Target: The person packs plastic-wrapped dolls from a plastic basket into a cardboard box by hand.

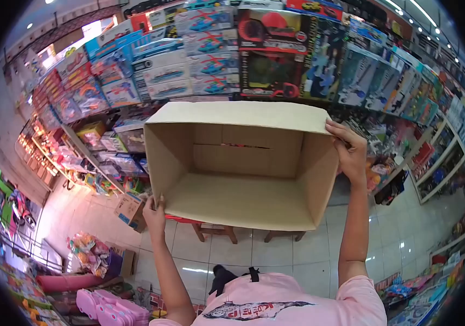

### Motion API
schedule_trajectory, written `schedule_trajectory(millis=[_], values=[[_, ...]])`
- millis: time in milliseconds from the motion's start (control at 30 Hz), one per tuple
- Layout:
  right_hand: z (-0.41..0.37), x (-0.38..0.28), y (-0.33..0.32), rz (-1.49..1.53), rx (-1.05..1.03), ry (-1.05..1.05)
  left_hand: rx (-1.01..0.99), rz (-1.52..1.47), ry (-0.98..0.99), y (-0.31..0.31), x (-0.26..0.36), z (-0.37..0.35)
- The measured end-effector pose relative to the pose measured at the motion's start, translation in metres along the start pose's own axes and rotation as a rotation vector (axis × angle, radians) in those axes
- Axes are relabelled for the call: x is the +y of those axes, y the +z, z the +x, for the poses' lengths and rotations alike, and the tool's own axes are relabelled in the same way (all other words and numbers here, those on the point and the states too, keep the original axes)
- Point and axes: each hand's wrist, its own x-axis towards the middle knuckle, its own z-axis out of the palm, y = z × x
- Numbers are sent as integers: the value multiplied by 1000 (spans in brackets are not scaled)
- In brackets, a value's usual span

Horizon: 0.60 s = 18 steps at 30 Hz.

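Note:
A large brown cardboard box (243,201) is tilted so that its open side faces me, with nothing inside. Its bottom shows a slit between the flaps, and a bit of colour comes through it. My left hand (155,212) grips the lower left edge, thumb and fingers pinched on the cardboard. At the upper right corner, my right hand (350,149) holds the rim, fingers over the top edge and thumb on the side. Under the box shows part of a red-topped wooden stool (216,231), mostly hidden by it.
Shelves with boxed toys (210,49) run across the back. Low racks of goods stand left and right. A small carton (130,211) sits on the tiled floor (292,255) left of the box. Pink cases (110,308) and bagged toys (88,252) lie at the lower left.

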Motion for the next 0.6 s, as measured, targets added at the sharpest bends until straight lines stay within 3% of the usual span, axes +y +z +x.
schedule_trajectory(millis=[67,100,167,433,467,600], values=[[-12,14,5,250,149,100,-86,-114,102,9,10,12],[-39,35,-45,198,92,184,-155,-108,13,36,31,-58],[-46,51,-53,163,93,258,-228,-83,-102,58,48,-57],[-98,101,-99,-238,103,384,-303,-176,-113,100,98,-69],[-98,100,-102,-317,87,264,-292,-222,-113,105,112,-72],[-104,118,-122,-383,37,280,-337,-193,-125,131,142,-85]])
